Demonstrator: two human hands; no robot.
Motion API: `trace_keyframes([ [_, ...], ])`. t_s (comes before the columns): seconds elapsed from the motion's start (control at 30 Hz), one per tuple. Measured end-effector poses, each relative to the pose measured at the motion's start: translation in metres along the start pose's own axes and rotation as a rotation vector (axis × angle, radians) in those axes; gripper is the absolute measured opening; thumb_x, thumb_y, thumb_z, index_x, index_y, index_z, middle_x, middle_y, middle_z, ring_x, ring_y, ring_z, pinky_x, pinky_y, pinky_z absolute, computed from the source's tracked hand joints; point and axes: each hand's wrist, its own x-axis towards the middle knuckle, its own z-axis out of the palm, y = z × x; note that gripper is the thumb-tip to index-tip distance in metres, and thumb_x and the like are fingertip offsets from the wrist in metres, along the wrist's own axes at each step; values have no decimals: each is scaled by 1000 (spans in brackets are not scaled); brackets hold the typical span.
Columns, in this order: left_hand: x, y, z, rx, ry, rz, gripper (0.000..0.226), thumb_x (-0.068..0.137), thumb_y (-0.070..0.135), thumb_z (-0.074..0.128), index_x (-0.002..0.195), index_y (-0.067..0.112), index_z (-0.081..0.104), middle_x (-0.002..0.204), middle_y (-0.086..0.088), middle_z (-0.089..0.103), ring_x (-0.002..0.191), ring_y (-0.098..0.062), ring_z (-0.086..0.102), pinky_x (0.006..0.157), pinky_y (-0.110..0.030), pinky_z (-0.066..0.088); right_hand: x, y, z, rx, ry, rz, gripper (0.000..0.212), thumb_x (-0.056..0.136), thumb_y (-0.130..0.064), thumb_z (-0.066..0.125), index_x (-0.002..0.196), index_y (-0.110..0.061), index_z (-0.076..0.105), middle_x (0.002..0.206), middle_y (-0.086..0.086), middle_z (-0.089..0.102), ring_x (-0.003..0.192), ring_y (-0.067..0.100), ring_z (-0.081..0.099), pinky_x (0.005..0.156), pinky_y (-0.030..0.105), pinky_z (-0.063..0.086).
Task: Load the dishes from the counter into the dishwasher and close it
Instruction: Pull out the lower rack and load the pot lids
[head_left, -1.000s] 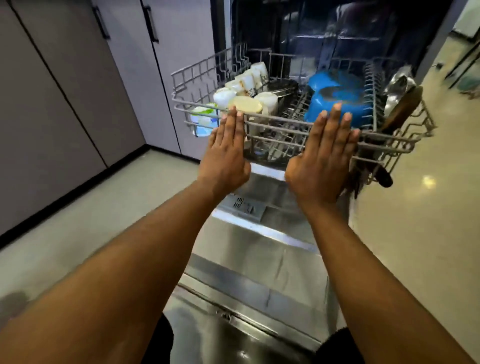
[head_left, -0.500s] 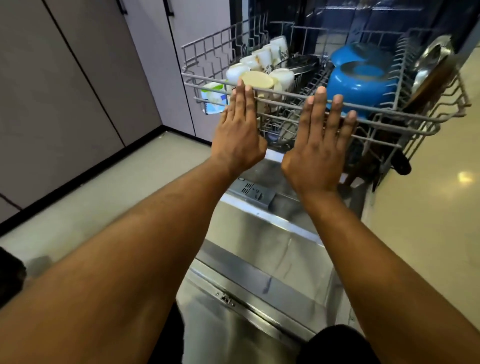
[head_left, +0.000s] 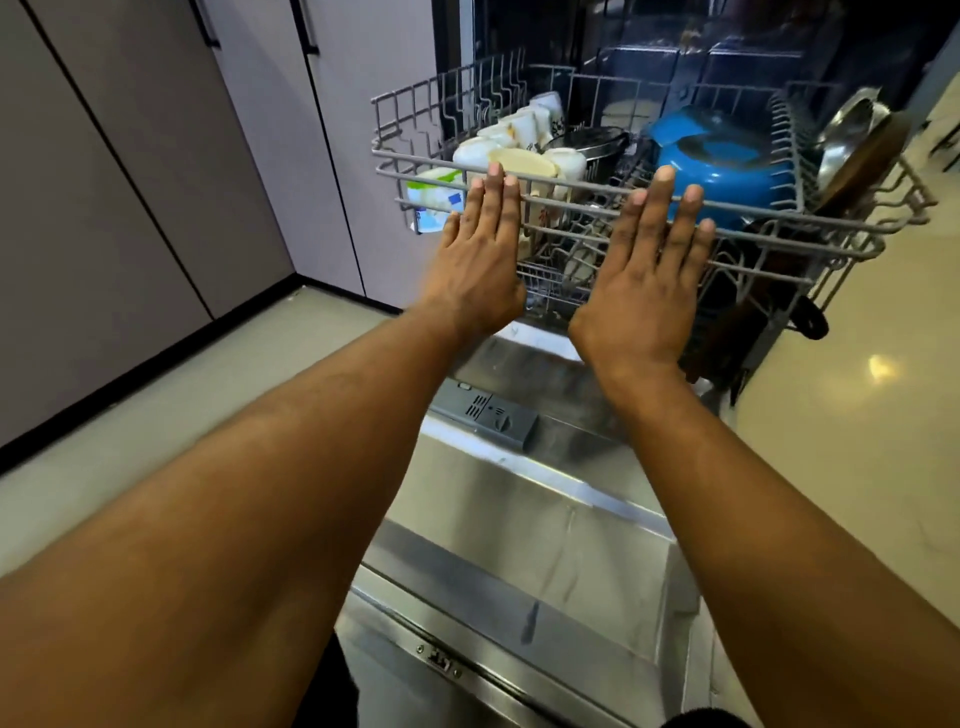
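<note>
- Pressing on near rail of the loaded rack (head_left: 410, 115) with left hand (head_left: 480, 265) and right hand (head_left: 649, 283), side by side.
- Fingers (head_left: 496, 200) straight, released, gripping nothing.
- Holding white cups (head_left: 522, 132) at left, blue pot (head_left: 727, 174) at right; pulled out over open dishwasher door (head_left: 545, 519).

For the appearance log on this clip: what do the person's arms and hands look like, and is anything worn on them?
The left forearm and right forearm are bare to the frame edge, no sleeves in view. The left hand and right hand show no gloves, rings, watch or bracelet. Nails are short and unpainted.
</note>
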Motion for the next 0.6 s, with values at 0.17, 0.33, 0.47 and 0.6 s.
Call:
trace_keyframes([
  [0.17, 24, -12, 10, 16, 6, 65, 90, 94, 27, 48, 154, 7, -15, 162, -14, -21, 150, -28, -14, 123, -45, -4, 18, -1, 4, -87, -71, 26, 107, 83, -38, 61, 152, -2, -12, 159, 20, -17, 146, 42, -12, 119, 51, -6],
  [0.33, 62, -22, 16, -6, 12, 148, 84, 96, 27, 45, 156, 6, -10, 163, -13, -15, 151, -27, -10, 123, -44, -2, 51, -3, 8, -119, -210, 80, 107, 85, -42, 60, 151, -1, -13, 157, 20, -23, 145, 41, -17, 121, 50, 1],
  [0.47, 92, -23, 25, -15, 20, 217, 81, 97, 29, 43, 156, 5, -7, 164, -14, -9, 152, -28, -7, 123, -43, -1, 83, -6, 13, -171, -342, 174, 117, 83, -56, 63, 149, 2, -14, 157, 23, -21, 146, 40, -14, 121, 49, 4],
  [0.6, 116, -19, 36, -56, 30, 247, 83, 96, 36, 42, 156, 5, -7, 164, -13, -10, 152, -27, -7, 124, -42, 0, 106, -12, 19, -215, -387, 245, 120, 82, -57, 65, 149, 6, -12, 157, 25, -17, 147, 39, -10, 121, 49, 7],
])
